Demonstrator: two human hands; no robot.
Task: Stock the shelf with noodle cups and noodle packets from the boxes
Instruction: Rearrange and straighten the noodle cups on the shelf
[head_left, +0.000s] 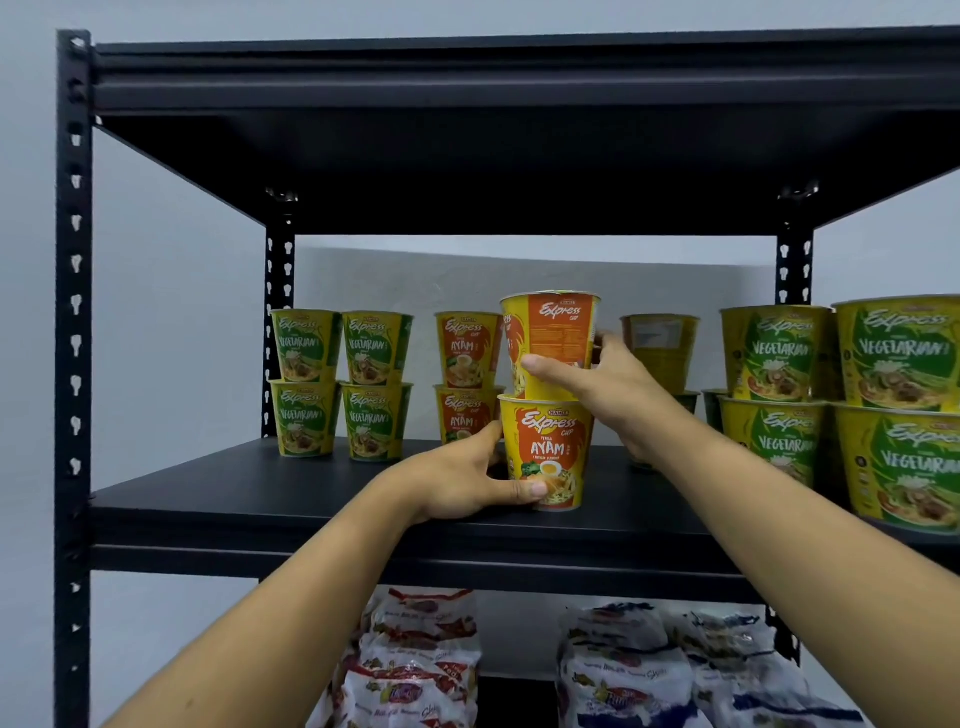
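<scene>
The lower Ayam cup (550, 452) stands on the middle shelf board (249, 483), near its front edge, and the upper Ayam cup (550, 332) sits on its lid, making a stack of 2. The left hand (467, 483) grasps the lower cup low on its side, thumb across the front. The right hand (613, 384) grasps the upper cup, thumb on the front and fingers round the far side. The upper cup's printed-text side faces out, while the lower one shows its front label.

Just behind and to the left is another Ayam stack (465, 374). Farther left are the Vegetarian stacks (337, 384), and a yellow cup turned backward (660, 348) is close behind the right hand. Larger-looking Vegetarian cups (831, 395) fill the right end, and noodle packets (421, 654) lie on the shelf below.

The stack looks the likeliest thing to fail. If the upper cup is off-centre on the lid, letting go could tip it forward off the board. Sliding both cups back unevenly could shear the top one off. The right knuckles could also nudge the backward cup while withdrawing.
</scene>
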